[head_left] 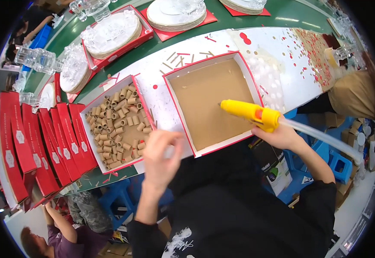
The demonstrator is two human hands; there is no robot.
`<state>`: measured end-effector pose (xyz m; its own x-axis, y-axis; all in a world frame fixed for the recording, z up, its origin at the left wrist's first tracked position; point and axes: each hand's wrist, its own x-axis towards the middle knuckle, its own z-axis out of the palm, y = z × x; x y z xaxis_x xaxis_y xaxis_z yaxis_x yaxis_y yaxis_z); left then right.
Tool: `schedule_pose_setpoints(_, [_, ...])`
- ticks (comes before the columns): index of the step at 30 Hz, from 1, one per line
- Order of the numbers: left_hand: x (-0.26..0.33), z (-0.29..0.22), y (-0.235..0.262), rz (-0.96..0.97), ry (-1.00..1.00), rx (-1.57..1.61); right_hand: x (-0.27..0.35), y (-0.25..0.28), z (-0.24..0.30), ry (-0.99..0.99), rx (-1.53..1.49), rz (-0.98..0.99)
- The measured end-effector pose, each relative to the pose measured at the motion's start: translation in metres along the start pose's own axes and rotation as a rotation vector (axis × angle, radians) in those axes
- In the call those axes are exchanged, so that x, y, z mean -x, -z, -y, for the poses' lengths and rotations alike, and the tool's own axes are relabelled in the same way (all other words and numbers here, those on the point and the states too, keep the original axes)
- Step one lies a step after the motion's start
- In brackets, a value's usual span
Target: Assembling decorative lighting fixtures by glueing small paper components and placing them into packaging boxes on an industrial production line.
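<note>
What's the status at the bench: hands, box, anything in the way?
Right hand grips yellow glue gun, nozzle over empty red-edged box. Left hand open beside tray of cardboard tubes. Nothing blocking the box.

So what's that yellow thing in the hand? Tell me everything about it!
It's a yellow glue gun that looks like plastic, with an orange trigger part and a thin pointed nozzle. The right hand grips its handle, holding it sideways with the tip pointing left, over the shallow red-edged cardboard box. A pale tube runs from its back end toward the right.
</note>
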<state>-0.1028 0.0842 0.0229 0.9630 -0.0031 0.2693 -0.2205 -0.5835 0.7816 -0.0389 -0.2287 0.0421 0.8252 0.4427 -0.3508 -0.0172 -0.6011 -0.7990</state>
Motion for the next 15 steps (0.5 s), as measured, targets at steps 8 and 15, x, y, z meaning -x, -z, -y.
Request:
schedule_pose_setpoints(8, [0.035,0.021,-0.06,-0.091,0.208,0.354,-0.025,0.0,0.004,-0.09,-0.048,-0.084])
schedule_pose_setpoints(15, [0.04,0.027,-0.068,-0.149,0.176,0.37,-0.022,0.006,0.016,-0.249,-0.118,-0.088])
